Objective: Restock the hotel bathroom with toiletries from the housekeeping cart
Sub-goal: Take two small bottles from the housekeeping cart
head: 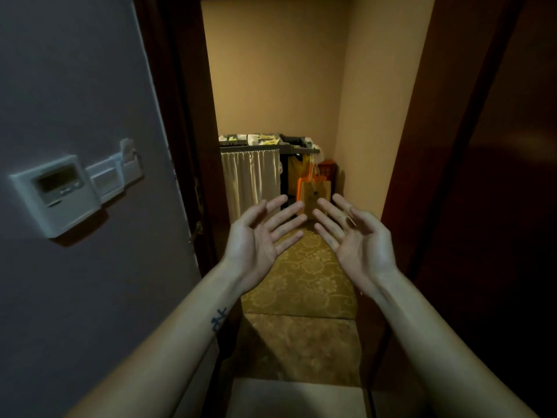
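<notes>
From the head camera, both arms stretch forward through a dark doorway, palms up. The left hand (261, 233) is spread wide with nothing in it, and the right hand (355, 233) matches it, fingers fanned and bare — the two held close together but apart.

Beyond the fingertips stands the cart (265, 164), parked at the end of the hall on patterned carpet (301, 276). Its top tray carries small white and yellow packets, toiletries (259, 139) by the look of them, too small to tell one from another. A pale pleated curtain (250, 176) covers its front. A yellow sack hangs on its right side, and a tan paper bag (316, 193) hangs beside an orange one.

The cart's lower part sits behind the hands, and its left edge is cut by the door frame. On the left wall sits a thermostat (55, 194) — display unreadable.
</notes>
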Tool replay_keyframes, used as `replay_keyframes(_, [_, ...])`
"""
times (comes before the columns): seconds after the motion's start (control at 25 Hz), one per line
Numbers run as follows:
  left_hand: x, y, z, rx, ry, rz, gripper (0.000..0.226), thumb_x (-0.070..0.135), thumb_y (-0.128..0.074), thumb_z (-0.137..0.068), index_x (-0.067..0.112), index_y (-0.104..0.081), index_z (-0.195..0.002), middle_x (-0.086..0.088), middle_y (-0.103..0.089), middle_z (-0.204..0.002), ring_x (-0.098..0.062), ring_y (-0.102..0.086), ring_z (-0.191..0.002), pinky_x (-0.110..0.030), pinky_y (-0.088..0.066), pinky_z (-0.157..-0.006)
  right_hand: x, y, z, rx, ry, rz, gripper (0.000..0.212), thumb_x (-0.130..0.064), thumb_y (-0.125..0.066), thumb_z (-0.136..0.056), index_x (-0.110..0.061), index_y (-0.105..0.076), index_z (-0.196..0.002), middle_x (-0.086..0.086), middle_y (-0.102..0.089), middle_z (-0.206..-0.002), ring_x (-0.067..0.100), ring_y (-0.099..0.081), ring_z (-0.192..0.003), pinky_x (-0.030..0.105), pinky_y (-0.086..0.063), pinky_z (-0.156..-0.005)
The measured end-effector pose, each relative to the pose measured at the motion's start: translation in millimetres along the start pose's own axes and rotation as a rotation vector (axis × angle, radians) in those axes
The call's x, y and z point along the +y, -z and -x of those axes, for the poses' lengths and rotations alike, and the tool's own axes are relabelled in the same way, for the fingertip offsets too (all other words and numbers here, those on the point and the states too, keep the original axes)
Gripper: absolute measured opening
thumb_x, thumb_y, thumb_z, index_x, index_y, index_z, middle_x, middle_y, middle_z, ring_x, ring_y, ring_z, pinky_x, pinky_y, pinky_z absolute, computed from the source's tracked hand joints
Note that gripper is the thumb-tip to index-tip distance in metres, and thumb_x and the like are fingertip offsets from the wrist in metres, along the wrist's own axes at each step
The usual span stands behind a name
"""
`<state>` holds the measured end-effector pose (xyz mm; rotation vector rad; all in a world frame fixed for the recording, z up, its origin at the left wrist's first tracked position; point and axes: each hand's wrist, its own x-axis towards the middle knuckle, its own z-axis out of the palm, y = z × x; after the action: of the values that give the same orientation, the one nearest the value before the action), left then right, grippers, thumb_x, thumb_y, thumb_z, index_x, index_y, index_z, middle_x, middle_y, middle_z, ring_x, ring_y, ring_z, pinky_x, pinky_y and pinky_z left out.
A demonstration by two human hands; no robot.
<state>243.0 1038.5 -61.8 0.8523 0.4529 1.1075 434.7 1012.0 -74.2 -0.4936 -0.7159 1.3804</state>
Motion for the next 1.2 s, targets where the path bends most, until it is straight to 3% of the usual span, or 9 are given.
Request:
replay_keyframes(0.4, [-6, 45, -239, 0.039, -0.036, -0.035, 0.044, 0.038, -0.037, -0.106, 0.014, -0.051, -0.141, -0.013, -0.068, -0.133, -0.029, -0.065, -0.123, -0.046, -0.050, -0.096, -14, 65, -224, 0.019, -0.052, -0.031, 0.041, -0.023, -0.041, -0.101, -0.009, -0.052, -0.137, 0.016, -0.066, -0.134, 0.029, -0.065, -0.122, 0.042, -0.049, -0.102])
replay_keyframes(0.6, [-8, 105, -359, 0.044, -0.069, -0.067, 0.056, 0.044, -0.064, -0.090, 0.015, -0.057, -0.137, -0.012, -0.066, -0.136, -0.032, -0.063, -0.126, -0.050, -0.047, -0.106, 1, 101, -353, -0.004, -0.082, 0.019, 0.049, -0.028, -0.051, -0.094, -0.012, -0.052, -0.140, 0.013, -0.066, -0.135, 0.029, -0.064, -0.124, 0.041, -0.049, -0.099])
replay_keyframes(0.84, [14, 188, -560, 0.081, -0.026, 0.018, 0.046, 0.035, -0.043, -0.102, 0.012, -0.053, -0.141, -0.013, -0.066, -0.136, -0.033, -0.063, -0.126, -0.049, -0.047, -0.104, 26, 130, -557, 0.037, -0.085, 0.114, 0.045, -0.028, -0.043, -0.100, -0.013, -0.051, -0.143, 0.010, -0.066, -0.136, 0.027, -0.062, -0.127, 0.041, -0.046, -0.104])
replay_keyframes(1.2, [72, 268, -740, 0.133, -0.042, 0.082, 0.052, 0.038, -0.045, -0.099, 0.009, -0.052, -0.142, -0.016, -0.063, -0.138, -0.034, -0.060, -0.129, -0.051, -0.042, -0.110, 67, 157, -777, 0.064, -0.141, -0.013, 0.049, -0.028, -0.047, -0.097, -0.013, -0.051, -0.143, 0.011, -0.065, -0.137, 0.027, -0.059, -0.130, 0.042, -0.044, -0.108])
